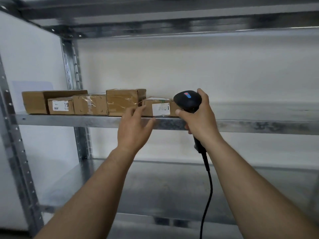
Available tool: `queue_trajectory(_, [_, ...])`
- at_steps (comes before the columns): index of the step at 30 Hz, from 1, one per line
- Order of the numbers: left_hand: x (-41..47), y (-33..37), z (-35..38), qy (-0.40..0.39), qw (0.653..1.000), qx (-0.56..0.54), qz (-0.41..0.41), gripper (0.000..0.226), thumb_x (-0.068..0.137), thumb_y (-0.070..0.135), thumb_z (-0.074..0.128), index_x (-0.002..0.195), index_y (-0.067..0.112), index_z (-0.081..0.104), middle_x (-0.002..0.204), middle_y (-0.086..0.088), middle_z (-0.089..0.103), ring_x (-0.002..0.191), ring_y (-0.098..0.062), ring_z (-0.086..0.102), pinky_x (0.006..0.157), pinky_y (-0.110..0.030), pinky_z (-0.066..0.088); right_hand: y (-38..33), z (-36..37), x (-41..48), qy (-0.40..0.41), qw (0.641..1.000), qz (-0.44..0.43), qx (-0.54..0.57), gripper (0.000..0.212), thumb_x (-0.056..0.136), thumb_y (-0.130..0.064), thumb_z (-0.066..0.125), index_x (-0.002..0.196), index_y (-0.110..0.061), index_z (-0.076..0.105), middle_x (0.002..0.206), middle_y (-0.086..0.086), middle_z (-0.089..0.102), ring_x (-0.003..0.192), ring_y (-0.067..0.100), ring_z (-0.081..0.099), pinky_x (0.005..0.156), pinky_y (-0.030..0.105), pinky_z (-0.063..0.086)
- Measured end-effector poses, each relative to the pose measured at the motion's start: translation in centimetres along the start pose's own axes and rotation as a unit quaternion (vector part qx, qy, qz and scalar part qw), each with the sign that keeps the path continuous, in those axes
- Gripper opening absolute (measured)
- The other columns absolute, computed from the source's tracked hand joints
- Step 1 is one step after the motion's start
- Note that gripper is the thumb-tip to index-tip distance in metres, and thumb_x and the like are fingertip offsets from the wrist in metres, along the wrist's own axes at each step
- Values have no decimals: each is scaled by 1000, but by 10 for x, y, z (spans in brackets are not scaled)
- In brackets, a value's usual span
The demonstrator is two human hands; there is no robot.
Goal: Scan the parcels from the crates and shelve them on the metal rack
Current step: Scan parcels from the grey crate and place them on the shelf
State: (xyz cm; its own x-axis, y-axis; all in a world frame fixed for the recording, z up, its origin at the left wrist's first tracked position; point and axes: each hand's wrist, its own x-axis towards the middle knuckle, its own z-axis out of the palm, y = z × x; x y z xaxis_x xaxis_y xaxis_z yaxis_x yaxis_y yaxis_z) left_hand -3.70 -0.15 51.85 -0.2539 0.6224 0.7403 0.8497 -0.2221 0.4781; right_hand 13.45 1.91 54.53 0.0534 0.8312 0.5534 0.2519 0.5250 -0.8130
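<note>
Hanging open-fingered and empty before the shelf, the left hand could nudge the end parcel off that shelf's front edge, while the right hand, gripping the scanner, might bump it too.

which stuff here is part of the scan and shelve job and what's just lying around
Part of the job:
- scanner, gripped in the right hand
- five parcels in a row on the metal rack
- left hand, open by the rightmost parcel

Not part of it:
- white wall behind
- pale sheet at the left
</note>
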Motion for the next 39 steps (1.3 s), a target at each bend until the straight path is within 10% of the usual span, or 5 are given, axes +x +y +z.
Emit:
queue_trajectory(6, [-44, 1, -9, 20, 999, -24, -38, 53, 91, 43, 56, 138, 22, 45, 143, 0, 40, 130, -17, 37, 101, -33, 37, 10, -2, -48, -51, 995, 13, 80, 84, 84, -21, 75, 150, -37, 24, 120, -12, 55, 86, 19, 58, 55, 16, 47])
queue_trajectory(13, [-114, -21, -30, 26, 990, -3, -135, 53, 90, 42, 58, 138, 23, 45, 146, -1, 38, 133, -17, 37, 103, -30, 32, 31, 23, -108, -143, 984, 33, 98, 83, 83, -22, 76, 147, -41, 27, 116, -18, 51, 104, 27, 63, 93, 48, 55])
queue_trajectory(39, [-244, -231, -318, 150, 935, 103, -305, 57, 88, 38, 62, 140, 21, 44, 145, 1, 42, 135, -15, 33, 108, -29, 27, -98, 315, -301, -345, 911, 20, 224, 83, 81, -15, 78, 145, -42, 32, 113, -13, 61, 73, 10, 59, 60, 21, 50])
